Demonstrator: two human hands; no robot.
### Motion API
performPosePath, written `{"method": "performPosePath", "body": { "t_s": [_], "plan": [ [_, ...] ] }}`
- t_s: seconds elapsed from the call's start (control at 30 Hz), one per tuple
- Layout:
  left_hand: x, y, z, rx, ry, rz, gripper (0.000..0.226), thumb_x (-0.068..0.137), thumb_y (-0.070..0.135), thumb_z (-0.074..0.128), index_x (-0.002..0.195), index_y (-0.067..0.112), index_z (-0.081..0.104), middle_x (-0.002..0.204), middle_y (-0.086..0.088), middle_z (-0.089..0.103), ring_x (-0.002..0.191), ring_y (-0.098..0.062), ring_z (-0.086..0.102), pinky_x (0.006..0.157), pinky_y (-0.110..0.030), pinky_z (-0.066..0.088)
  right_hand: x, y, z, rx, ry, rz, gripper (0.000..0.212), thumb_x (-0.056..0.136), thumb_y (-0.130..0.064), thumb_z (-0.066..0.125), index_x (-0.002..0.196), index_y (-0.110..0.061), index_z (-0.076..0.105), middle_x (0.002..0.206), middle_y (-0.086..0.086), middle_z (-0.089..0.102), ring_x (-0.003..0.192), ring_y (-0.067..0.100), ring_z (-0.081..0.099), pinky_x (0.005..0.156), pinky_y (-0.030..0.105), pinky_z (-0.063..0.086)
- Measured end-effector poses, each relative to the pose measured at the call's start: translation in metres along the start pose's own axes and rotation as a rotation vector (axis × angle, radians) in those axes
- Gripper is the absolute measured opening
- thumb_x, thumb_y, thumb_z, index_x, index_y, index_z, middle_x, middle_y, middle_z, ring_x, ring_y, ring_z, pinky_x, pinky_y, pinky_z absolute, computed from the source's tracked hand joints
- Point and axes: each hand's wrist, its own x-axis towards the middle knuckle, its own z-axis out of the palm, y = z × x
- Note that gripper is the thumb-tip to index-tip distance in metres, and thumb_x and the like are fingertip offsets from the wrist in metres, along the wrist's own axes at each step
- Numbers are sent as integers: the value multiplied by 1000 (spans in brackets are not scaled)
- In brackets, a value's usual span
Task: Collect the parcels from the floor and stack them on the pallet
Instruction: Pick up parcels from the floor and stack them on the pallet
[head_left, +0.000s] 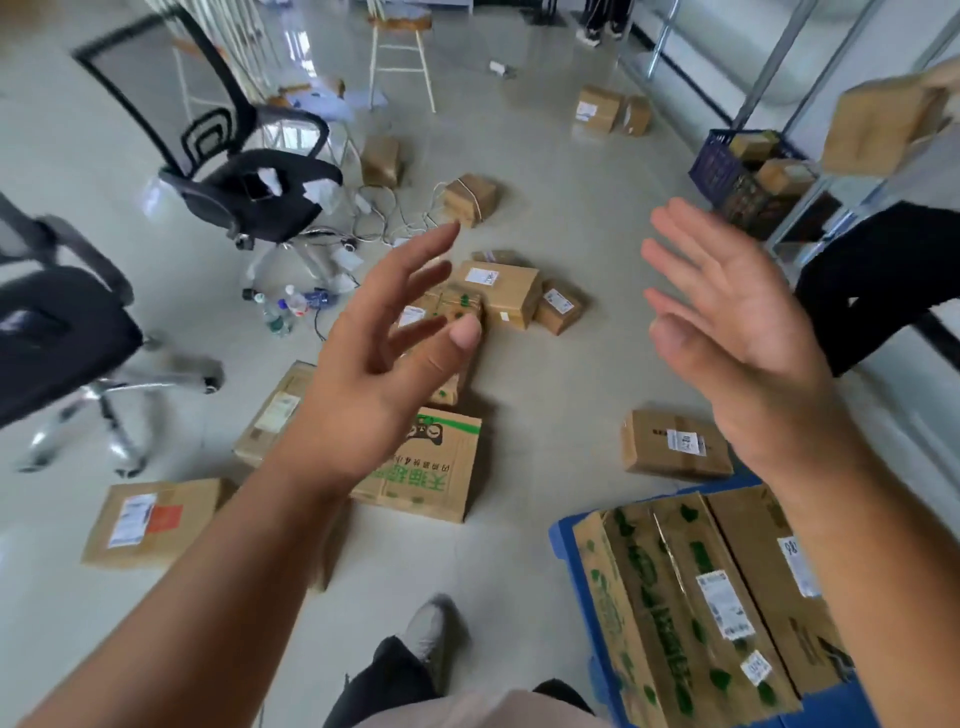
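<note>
Several brown cardboard parcels lie scattered on the pale floor. A green-printed parcel (431, 467) lies just below my left hand (384, 353), which is raised with fingers spread and holds nothing. My right hand (737, 332) is also raised, palm open and empty, above a small labelled parcel (675, 444). A cluster of parcels (501, 293) sits in the middle of the floor. The blue pallet (563, 540) at the lower right carries long green-printed parcels (691, 597) laid side by side.
Two black office chairs (244, 176) stand at the left, with cables and bottles (291, 306) on the floor beside them. A wooden stool (400, 52) stands at the back. A dark crate (748, 171) of parcels and metal shelving are at the right. My shoe (428, 634) shows below.
</note>
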Motion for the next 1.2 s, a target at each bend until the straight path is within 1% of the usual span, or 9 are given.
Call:
{"method": "performPosePath", "body": {
  "t_s": [0.1, 0.2, 0.37, 0.5, 0.6, 0.73, 1.0, 1.1, 1.2],
  "plan": [
    [-24, 13, -1, 58, 57, -30, 65, 95, 38, 66, 154, 22, 47, 158, 11, 52, 149, -15, 47, 111, -35, 48, -4, 3, 4, 73, -61, -21, 71, 91, -36, 65, 155, -26, 36, 164, -5, 40, 151, 13, 39, 123, 46, 35],
    [-54, 24, -3, 103, 131, -59, 61, 95, 39, 67, 153, 27, 49, 156, 13, 54, 149, -16, 47, 111, -33, 49, -12, 10, 15, 136, -112, -41, 70, 90, -36, 65, 154, -26, 37, 164, -6, 40, 152, 13, 38, 123, 50, 34],
    [-97, 45, -18, 212, 216, -107, 58, 96, 41, 67, 151, 35, 52, 154, 18, 56, 149, -13, 47, 112, -45, 47, -28, 12, 39, 201, -167, -44, 70, 89, -38, 66, 153, -29, 38, 164, -8, 42, 151, 11, 39, 124, 48, 34],
    [-116, 51, -37, 225, 292, -86, 62, 95, 45, 66, 153, 32, 50, 156, 17, 54, 148, -10, 47, 108, -31, 51, -34, 3, 52, 217, -209, -60, 67, 90, -41, 67, 151, -35, 41, 162, -14, 43, 151, 11, 38, 123, 44, 35],
    [-119, 51, -49, 215, 302, -67, 64, 94, 47, 66, 154, 31, 50, 156, 16, 54, 148, -10, 47, 105, -25, 53, -28, -6, 59, 192, -209, -68, 67, 91, -36, 68, 152, -32, 41, 162, -13, 44, 150, 10, 40, 122, 40, 35],
    [-112, 45, -71, 163, 275, -93, 65, 92, 46, 66, 154, 32, 50, 153, 20, 55, 148, -7, 46, 112, -40, 48, -13, -15, 72, 149, -161, -53, 64, 93, -21, 65, 152, -26, 40, 162, -11, 44, 150, 11, 41, 123, 48, 36],
    [-81, 24, -136, 128, 246, -94, 59, 96, 29, 64, 153, 29, 50, 151, 21, 57, 148, -6, 46, 116, -51, 46, 18, -18, 108, 76, -92, -19, 66, 91, -36, 67, 152, -26, 43, 160, -13, 46, 150, 12, 41, 119, 41, 38],
    [-73, 15, -158, 127, 240, -100, 59, 97, 30, 63, 154, 28, 49, 151, 21, 56, 147, -6, 47, 115, -50, 47, 26, -17, 126, 84, -78, -12, 67, 90, -38, 67, 152, -26, 44, 160, -12, 46, 150, 12, 41, 119, 40, 38],
    [-71, 5, -174, 144, 253, -113, 60, 97, 31, 63, 155, 28, 48, 153, 19, 55, 147, -5, 47, 111, -40, 49, 36, -11, 144, 76, -138, 6, 67, 90, -38, 67, 152, -27, 43, 160, -12, 46, 150, 12, 41, 120, 40, 38]
  ]
}}
